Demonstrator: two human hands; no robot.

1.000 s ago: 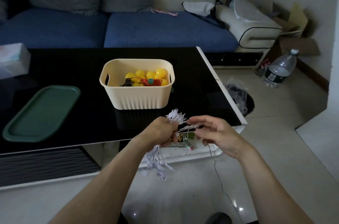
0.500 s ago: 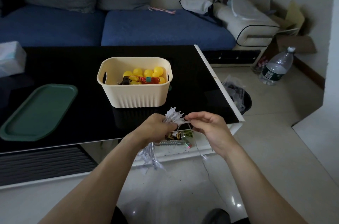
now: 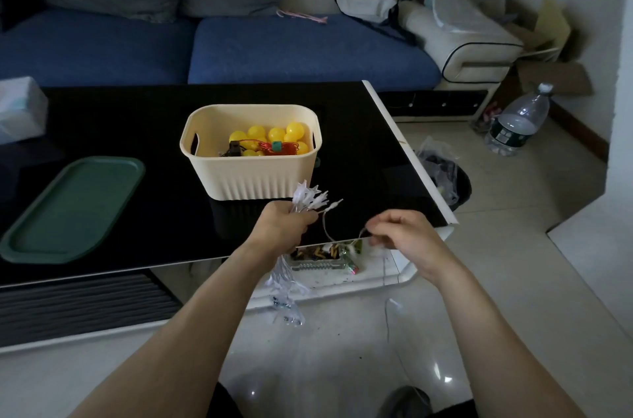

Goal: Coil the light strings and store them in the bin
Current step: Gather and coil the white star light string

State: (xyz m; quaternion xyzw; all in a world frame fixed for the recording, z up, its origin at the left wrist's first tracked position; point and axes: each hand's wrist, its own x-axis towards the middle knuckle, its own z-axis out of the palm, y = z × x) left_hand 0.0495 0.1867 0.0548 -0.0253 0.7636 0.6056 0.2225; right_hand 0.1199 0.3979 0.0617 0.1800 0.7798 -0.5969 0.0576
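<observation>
Just in front of the tabletop's (image 3: 102, 116) near edge, the left hand (image 3: 284, 224) is curled tight round a bundle of white lights (image 3: 308, 200) — small pale bulbs fan out above the fist, and more loops hang down below it toward the floor. A thin wire runs from the bundle to the right hand (image 3: 400, 234), which sits level with the left and a little apart from it, fingertips pinching the wire. A slack length of wire trails down below that hand to the tiles.

Just beyond the left hand stands the bin (image 3: 251, 174), cream and ribbed, on the black tabletop. Inside it lies a string of yellow bulbs (image 3: 270, 136) with some red wire — already in the bin. Well off to the left of the left hand rests a green tray (image 3: 68, 208), and farther left a white box (image 3: 20, 109) at the far edge. Beyond the right hand, on the floor, are a dark bag-lined bucket (image 3: 448, 178) and a water bottle (image 3: 520, 123). A blue sofa (image 3: 291, 51) runs behind the table.
</observation>
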